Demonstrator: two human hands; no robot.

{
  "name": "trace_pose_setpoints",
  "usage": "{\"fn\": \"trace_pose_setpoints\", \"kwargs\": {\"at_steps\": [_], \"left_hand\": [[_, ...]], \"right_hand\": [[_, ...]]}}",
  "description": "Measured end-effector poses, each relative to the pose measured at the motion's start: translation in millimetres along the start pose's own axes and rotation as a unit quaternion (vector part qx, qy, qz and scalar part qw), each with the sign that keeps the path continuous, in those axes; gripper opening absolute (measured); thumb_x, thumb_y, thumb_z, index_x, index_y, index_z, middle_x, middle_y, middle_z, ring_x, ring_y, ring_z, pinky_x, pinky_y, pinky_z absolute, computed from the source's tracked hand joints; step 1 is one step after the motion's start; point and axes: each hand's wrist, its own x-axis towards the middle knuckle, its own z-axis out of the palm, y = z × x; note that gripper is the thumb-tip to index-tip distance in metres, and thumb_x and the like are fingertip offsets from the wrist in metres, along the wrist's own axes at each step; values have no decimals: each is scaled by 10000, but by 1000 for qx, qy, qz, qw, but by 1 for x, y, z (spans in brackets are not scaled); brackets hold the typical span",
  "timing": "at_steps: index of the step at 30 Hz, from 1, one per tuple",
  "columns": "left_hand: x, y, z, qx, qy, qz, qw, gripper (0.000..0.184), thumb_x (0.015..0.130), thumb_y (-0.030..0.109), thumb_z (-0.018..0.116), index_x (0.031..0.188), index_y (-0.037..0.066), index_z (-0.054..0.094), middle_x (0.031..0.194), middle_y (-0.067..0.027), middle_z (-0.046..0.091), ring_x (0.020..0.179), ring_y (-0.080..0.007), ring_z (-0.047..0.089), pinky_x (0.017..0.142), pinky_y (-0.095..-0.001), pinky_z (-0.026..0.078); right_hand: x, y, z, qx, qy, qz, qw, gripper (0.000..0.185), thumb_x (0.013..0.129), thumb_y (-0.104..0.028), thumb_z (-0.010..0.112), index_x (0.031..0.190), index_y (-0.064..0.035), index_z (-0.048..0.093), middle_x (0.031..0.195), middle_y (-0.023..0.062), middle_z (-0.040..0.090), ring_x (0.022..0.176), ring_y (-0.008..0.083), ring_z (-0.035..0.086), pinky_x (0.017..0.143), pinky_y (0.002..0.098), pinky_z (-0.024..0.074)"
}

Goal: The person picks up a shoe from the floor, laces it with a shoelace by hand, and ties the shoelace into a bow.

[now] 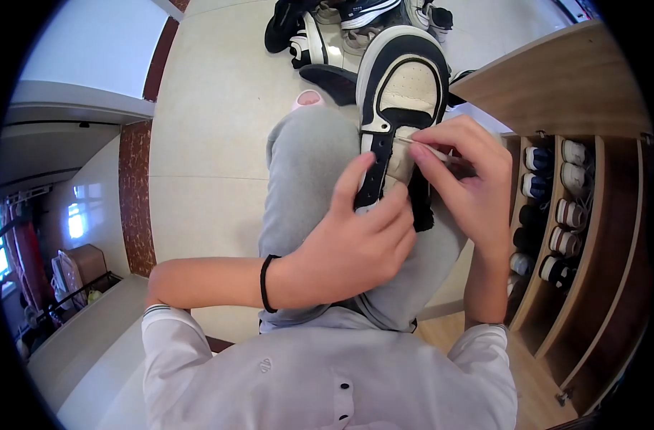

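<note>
A black and cream sneaker point(409, 86) rests on my lap, toe pointing away from me. A row of eyelets shows along the left side of its opening. My left hand point(363, 236) grips the sneaker there, index finger along the eyelet strip and the other fingers curled over the tongue point(400, 161). Between the thumb and index finger of my right hand point(470, 168) is a thin white shoelace point(440, 154), pinched just above the top of the tongue. Part of the lace is hidden behind the fingers.
Several shoes point(363, 14) lie on the tiled floor point(205, 136) ahead. To the right, an open wooden shoe cabinet point(592, 301) holds pairs of shoes, its door point(535, 72) swung out. A pink slipper point(309, 98) shows beyond my left knee.
</note>
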Motion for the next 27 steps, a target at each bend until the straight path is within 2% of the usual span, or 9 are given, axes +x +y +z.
{"fn": "trace_pose_setpoints", "kwargs": {"at_steps": [7,11,14,16,17,18,21,25,27], "left_hand": [[27,11,-4,157,-158,131,966,234,666,203,625,705,3,742,660,-100,611,973,-329,614,1157,-617,337],[27,15,-5,243,-193,155,938,175,750,206,648,773,89,775,726,-51,650,944,-303,597,1158,-635,313],[17,6,-18,113,-176,105,972,274,716,205,672,845,-26,741,800,-132,659,1020,-351,611,1138,-597,366],[15,1,-28,-110,-82,20,990,347,732,188,739,995,-35,702,923,-139,668,1028,-358,609,1088,-538,425],[17,0,-28,-247,21,-44,968,367,738,143,790,1039,-24,661,1005,-140,653,1004,-339,611,978,-466,487],[17,-5,-29,-248,19,-43,968,367,738,143,790,1039,-24,661,1005,-140,653,1004,-339,611,978,-466,487],[22,-34,-23,-209,94,-180,957,306,782,97,784,1017,4,611,1032,-154,613,963,-294,602,821,-401,493],[27,-55,0,-198,119,-240,943,510,746,144,820,1157,15,547,1019,-145,562,945,-323,572,822,-394,490],[26,-59,1,-185,106,-231,949,507,746,148,813,1162,19,553,1023,-140,567,951,-317,573,842,-394,481]], "right_hand": [[-2,2,10,-47,43,-29,998,107,794,-27,784,883,-10,727,818,73,655,746,213,624,651,321,475],[-2,2,8,-166,52,-60,983,120,758,-97,815,855,-75,749,802,35,638,794,226,577,761,356,394],[-3,4,10,-164,52,-58,983,116,758,-116,819,852,-102,754,801,15,634,790,207,569,779,348,369],[-2,3,11,-184,59,-74,978,115,758,-113,816,853,-103,752,801,9,635,788,208,570,775,350,372],[-2,2,11,-204,66,-93,972,114,759,-110,814,853,-105,750,801,3,635,787,209,570,771,352,374],[-2,3,12,-204,67,-90,972,114,759,-110,814,853,-105,750,801,3,635,787,209,570,771,352,374],[1,3,12,-217,69,-120,966,120,758,-107,811,860,-103,747,800,2,636,786,208,570,766,351,374],[3,1,16,-225,65,-120,965,128,752,-99,810,862,-98,744,807,3,625,782,211,565,755,352,376],[4,2,18,-230,64,-120,964,135,751,-97,809,868,-95,743,810,5,621,781,213,562,744,354,379]]}}
